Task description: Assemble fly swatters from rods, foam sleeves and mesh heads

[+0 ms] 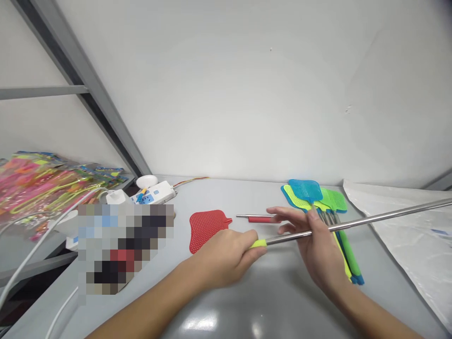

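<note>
the left hand (pixel 224 259) is closing around the green grip (pixel 259 243) of a steel rod (pixel 353 225), and the right hand (pixel 318 249) is holding it further along between thumb and spread fingers. beyond them, a red swatter head (pixel 206 230) is lying near a short red-handled rod (pixel 259 219), and blue and green swatters (pixel 303 190) are lying stacked behind the right hand.

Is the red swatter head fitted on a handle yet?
No, it's off: the red swatter head lies flat on the table, a gap separating it from the red-gripped metal rod beside it.
</note>
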`<state>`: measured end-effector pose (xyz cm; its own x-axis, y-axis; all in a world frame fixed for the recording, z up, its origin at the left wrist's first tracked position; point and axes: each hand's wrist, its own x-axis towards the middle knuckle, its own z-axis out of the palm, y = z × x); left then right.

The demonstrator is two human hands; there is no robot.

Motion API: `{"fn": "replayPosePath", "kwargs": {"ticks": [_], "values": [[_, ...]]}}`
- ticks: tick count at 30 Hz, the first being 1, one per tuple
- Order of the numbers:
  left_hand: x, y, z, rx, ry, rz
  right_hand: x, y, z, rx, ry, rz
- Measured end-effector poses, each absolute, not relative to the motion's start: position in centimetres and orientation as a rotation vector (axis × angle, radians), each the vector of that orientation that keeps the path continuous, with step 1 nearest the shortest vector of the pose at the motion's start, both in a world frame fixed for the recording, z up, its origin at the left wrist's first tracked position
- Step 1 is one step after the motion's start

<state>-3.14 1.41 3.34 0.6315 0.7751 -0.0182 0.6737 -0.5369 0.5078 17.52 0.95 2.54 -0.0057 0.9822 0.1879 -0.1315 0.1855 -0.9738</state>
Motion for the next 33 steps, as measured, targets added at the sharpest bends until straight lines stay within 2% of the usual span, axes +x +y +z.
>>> {"fn": "replayPosePath", "kwargs": {"ticks": [4,11,19,22,28,33], "values": [[-3.8,2.1,3.2,2.409,1.125,0.355,18.7,1.5,3.6,-0.925,-1.149,1.224],[-4.1,3.0,3.2,2.495,1.160,0.363,21.7,3.4,5.6,-0.814,-0.780,0.955],[-3.5,2.4,2.4,2.550,1.089,0.317,17.1,0.6,3.2,-0.807,-1.179,1.259],[-4.2,2.8,2.7,2.593,1.109,0.376,18.5,1.3,4.0,-0.813,-1.160,1.200],[-5.8,3.9,3.3,2.683,1.201,0.403,24.0,4.5,6.1,-0.777,-0.759,0.882],[-5.6,4.1,3.1,2.706,1.241,0.331,22.7,4.2,5.2,-0.785,-0.762,0.930]]}}
